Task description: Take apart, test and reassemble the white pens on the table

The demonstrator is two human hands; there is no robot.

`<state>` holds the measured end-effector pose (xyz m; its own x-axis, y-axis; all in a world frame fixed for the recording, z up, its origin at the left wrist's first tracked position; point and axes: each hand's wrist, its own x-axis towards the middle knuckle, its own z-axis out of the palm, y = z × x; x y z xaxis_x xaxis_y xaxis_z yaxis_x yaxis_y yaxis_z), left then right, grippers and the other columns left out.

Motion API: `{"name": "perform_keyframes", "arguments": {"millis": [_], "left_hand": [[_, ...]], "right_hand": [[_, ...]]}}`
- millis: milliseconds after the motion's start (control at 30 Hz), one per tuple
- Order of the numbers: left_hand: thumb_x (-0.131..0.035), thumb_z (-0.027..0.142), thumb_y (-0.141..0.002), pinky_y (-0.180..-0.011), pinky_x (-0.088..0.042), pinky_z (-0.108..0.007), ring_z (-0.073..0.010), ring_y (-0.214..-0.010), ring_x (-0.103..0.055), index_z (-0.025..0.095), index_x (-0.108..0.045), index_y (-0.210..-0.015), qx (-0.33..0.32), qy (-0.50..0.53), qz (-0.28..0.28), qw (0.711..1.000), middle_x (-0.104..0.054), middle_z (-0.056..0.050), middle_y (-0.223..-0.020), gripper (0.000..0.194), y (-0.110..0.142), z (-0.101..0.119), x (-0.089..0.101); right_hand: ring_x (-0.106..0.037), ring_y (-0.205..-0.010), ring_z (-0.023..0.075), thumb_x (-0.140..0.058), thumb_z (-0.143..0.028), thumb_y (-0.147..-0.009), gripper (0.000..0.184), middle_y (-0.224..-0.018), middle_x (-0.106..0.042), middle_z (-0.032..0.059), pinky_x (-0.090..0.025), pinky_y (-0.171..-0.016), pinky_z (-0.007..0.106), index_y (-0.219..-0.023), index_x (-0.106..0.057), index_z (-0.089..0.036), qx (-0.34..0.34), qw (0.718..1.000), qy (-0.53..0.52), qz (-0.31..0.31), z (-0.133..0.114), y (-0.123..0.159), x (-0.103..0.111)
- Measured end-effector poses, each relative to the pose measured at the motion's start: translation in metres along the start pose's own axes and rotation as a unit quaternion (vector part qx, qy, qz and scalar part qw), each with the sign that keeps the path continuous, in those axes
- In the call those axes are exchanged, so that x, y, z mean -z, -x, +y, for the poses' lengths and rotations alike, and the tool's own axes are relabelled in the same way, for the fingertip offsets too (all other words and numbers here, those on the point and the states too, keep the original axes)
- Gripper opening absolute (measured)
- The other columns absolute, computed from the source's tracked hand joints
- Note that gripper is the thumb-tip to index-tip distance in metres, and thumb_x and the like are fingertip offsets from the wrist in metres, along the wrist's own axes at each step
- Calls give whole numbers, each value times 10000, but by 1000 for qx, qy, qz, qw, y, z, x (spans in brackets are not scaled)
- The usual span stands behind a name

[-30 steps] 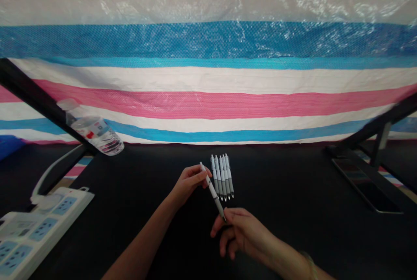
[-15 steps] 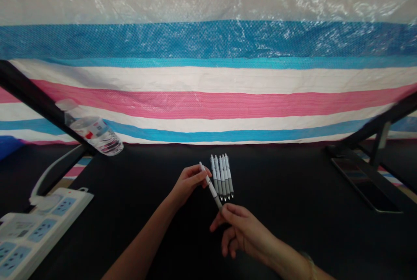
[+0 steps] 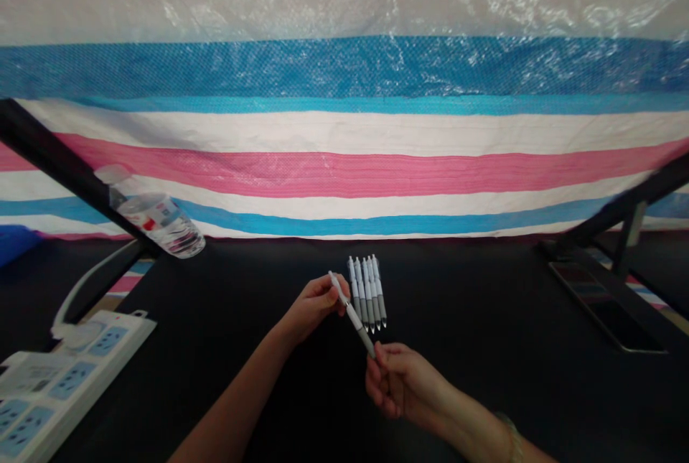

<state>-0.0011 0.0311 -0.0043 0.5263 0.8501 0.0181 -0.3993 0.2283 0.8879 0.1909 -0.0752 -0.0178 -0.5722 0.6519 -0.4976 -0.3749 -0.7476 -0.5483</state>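
Observation:
A white pen (image 3: 354, 316) with a grey grip slants between my two hands, its clicker end up and to the left. My left hand (image 3: 317, 303) is closed on the white upper barrel with thumb and fingers. At the lower tip end, my right hand (image 3: 398, 380) pinches the pen, its other fingers curled in; the very tip is hidden by the fingers. Just beyond the held pen, several matching pens (image 3: 368, 294) lie side by side on the black table (image 3: 474, 305), tips toward me.
At the left are a white power strip (image 3: 80, 377) with a plugged-in cable and a clear plastic bottle (image 3: 166, 222), tilted in view. A phone (image 3: 606, 309) lies at the right near a black frame leg (image 3: 627, 194). Striped sheeting (image 3: 344, 176) hangs behind.
My right hand has shifted slightly right along the pen toward its tip, showing more of the grey grip. Its loose fingers have curled in. My left hand stays nearly in place.

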Motion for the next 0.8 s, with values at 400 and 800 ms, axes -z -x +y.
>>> {"name": "perform_keyframes", "arguments": {"millis": [400, 800], "left_hand": [[-826, 357, -791, -769, -540, -328, -201, -795, -686, 157, -727, -986, 11, 16, 19, 1000, -674, -49, -855, 296, 3, -1, -10], [-801, 272, -798, -586, -590, -284, -167, -641, -716, 257, -525, -1300, -7, -39, 85, 996, -650, 24, -846, 572, 4, 1, -18]], "right_hand": [[-568, -471, 109, -689, -638, -811, 526, -604, -616, 21, -353, -416, 186, -828, -646, -114, 8, 999, -1, 31, -8, 5, -8], [-427, -407, 49, -522, -638, -922, 518, -656, -581, -19, -298, -353, 159, -935, -648, -136, 172, 924, 334, 74, -17, 7, -9]]}}
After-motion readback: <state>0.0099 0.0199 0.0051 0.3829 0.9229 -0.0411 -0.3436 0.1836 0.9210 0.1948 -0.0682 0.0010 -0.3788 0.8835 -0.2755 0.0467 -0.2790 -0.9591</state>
